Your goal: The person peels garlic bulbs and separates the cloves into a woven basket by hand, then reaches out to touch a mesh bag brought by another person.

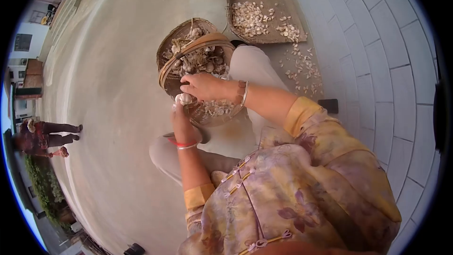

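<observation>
A pale garlic bulb (184, 98) sits at the fingertips of my left hand (180, 119), which is closed on it. Just above the bulb, my right hand (206, 87) has its fingers curled in a pinch. What those fingers hold, if anything, is hidden. Both hands are over the near side of a round wicker basket (163, 49) with a broad arched handle (207, 40). Dry garlic bulbs with stalks (191, 56) fill its far part. Papery garlic skins (219, 107) lie below my hands, on the near side.
A flat woven scoop tray (289, 7) holds a heap of loose garlic cloves (250, 20). More cloves (306, 68) are scattered on the floor beside it. A tiled wall (373, 66) runs along the right. Far left, another person (42, 134) stands. A dark object (328, 106) lies by the wall.
</observation>
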A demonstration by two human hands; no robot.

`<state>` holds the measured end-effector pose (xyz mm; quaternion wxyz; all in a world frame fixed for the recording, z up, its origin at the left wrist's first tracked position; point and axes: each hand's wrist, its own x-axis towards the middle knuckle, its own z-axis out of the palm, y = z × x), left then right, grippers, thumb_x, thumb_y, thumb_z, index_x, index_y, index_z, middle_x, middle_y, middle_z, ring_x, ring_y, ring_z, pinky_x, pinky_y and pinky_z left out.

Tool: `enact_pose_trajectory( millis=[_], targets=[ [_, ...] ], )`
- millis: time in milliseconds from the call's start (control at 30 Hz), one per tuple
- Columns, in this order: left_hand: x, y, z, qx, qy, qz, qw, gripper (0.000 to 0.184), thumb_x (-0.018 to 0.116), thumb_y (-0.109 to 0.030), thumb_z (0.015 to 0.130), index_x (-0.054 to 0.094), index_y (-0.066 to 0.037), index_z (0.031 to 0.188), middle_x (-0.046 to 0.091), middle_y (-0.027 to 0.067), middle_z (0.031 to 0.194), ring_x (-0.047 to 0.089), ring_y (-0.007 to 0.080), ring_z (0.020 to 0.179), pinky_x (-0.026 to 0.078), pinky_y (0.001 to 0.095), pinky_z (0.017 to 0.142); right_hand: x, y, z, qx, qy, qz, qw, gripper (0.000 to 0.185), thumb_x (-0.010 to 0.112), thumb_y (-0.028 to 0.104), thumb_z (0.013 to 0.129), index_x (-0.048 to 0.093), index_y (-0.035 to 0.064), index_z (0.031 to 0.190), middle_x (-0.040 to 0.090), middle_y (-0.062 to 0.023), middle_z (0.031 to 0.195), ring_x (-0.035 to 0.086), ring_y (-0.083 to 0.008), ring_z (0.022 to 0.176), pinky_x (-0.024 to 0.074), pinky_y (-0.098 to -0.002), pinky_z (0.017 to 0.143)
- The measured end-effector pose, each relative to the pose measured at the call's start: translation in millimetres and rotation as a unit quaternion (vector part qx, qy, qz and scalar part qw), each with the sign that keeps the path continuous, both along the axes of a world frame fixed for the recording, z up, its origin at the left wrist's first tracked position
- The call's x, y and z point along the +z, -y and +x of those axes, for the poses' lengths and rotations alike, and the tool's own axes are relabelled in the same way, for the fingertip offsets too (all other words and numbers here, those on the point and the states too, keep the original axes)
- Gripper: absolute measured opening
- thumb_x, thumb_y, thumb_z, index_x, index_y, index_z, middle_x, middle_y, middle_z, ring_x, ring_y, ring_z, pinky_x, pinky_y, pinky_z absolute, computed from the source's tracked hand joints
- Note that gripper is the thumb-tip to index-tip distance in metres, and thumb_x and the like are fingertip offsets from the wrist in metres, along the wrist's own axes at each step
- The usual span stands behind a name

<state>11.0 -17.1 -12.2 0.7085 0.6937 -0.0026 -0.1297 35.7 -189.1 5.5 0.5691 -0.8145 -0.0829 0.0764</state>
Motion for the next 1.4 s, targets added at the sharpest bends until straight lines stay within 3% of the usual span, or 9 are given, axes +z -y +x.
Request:
enact_pose_trajectory(
  millis=[333,733,800,867,1033,1133,1233,1333,1400],
  targets=[
    [21.4,-19.1,-18.7,-0.025,-0.019,-0.05,0.998,0.013,0.049,-0.004,0.091,0.056,-0.002,0.101,0.053,0.0034,0.092,0.054,0.0146,0.082,0.048,0.0286,0.073,-47.8,220.5,-43.5,-0.515,0.002,0.276,0.812,0.041,0.041,0.002,0.085,0.055,0.0037,0.123,0.051,-0.0009,0.069,0.041,-0.0072,0.054,0.0337,-0.024,0.044],
    [8.3,-24.9,-52.6,-0.028,-0.097,-0.126,0.987,0.016,0.05,-0.007,0.094,0.055,0.0,0.108,0.056,0.0065,0.098,0.056,0.0171,0.086,0.049,0.0325,0.077,-177.4,270.3,-116.5,-0.582,-0.171,0.39,0.693,0.056,0.038,0.004,0.089,0.034,0.0178,0.142,0.044,-0.0016,0.071,0.034,-0.008,0.049,0.029,-0.023,0.043],
    [3.8,-22.5,-57.7,-0.011,-0.106,-0.19,0.976,0.016,0.05,-0.007,0.094,0.056,-0.002,0.108,0.056,0.0048,0.096,0.056,0.0155,0.089,0.049,0.0299,0.077,-182.2,274.5,-119.3,-0.572,-0.153,0.407,0.696,0.046,0.042,0.007,0.09,0.041,0.0145,0.136,0.045,-0.0005,0.071,0.036,-0.008,0.05,0.0295,-0.0225,0.043],
    [6.0,-21.5,-53.4,-0.078,-0.013,0.096,0.992,0.022,0.049,-0.019,0.095,0.059,-0.001,0.104,0.062,0.008,0.092,0.058,0.0158,0.081,0.047,0.0322,0.078,-189.7,279.0,-119.8,-0.555,-0.117,0.439,0.697,0.018,0.044,0.006,0.091,0.052,0.0063,0.107,0.049,-0.0004,0.074,0.039,-0.0076,0.055,0.0332,-0.0226,0.045],
    [-13.8,-13.6,-47.5,0.02,-0.169,-0.19,0.967,0.024,0.049,-0.024,0.097,0.062,-0.007,0.108,0.064,-0.0006,0.095,0.058,0.01,0.079,0.049,0.025,0.073,-289.4,352.1,-109.5,-0.481,-0.117,0.309,0.812,0.005,0.047,0.008,0.086,0.05,0.011,0.089,0.041,0.0003,0.069,0.033,-0.0081,0.048,0.0293,-0.0222,0.039],
    [-14.2,-10.7,-47.6,0.012,-0.187,-0.159,0.969,0.029,0.048,-0.029,0.099,0.062,-0.007,0.112,0.063,-0.003,0.098,0.057,0.0064,0.079,0.049,0.0228,0.073,-223.0,320.7,-100.8,-0.555,-0.205,0.489,0.641,0.009,0.048,0.009,0.084,0.045,0.0076,0.076,0.034,0.0016,0.059,0.032,-0.0091,0.043,0.0275,-0.0214,0.035],
    [-27.2,-16.7,-45.9,-0.01,-0.181,-0.158,0.971,0.029,0.049,-0.03,0.099,0.062,-0.007,0.111,0.063,-0.0037,0.097,0.057,0.0061,0.079,0.049,0.0227,0.072,-225.2,317.7,-94.0,-0.527,-0.178,0.438,0.706,0.013,0.045,0.005,0.083,0.042,0.009,0.071,0.034,0.002,0.059,0.031,-0.0087,0.044,0.0269,-0.0222,0.037],
    [-26.5,-19.4,-50.7,0.003,-0.159,-0.155,0.975,0.029,0.049,-0.031,0.098,0.062,-0.007,0.11,0.063,-0.0039,0.096,0.057,0.0062,0.077,0.048,0.0226,0.071,-188.4,301.6,-74.2,-0.397,-0.017,0.049,0.916,0.023,0.042,-0.002,0.082,0.037,0.0112,0.064,0.033,0.0025,0.058,0.03,-0.0082,0.046,0.0261,-0.0233,0.04],
    [-20.4,-20.4,-54.0,-0.006,-0.156,-0.138,0.978,0.029,0.049,-0.031,0.098,0.062,-0.008,0.11,0.063,-0.0041,0.094,0.057,0.0064,0.075,0.047,0.0227,0.07,-147.2,286.1,-31.5,-0.503,-0.074,0.562,0.653,0.022,0.043,0.001,0.088,0.041,0.0104,0.068,0.034,0.0019,0.058,0.032,-0.0087,0.045,0.0266,-0.0237,0.04]
  ],
)
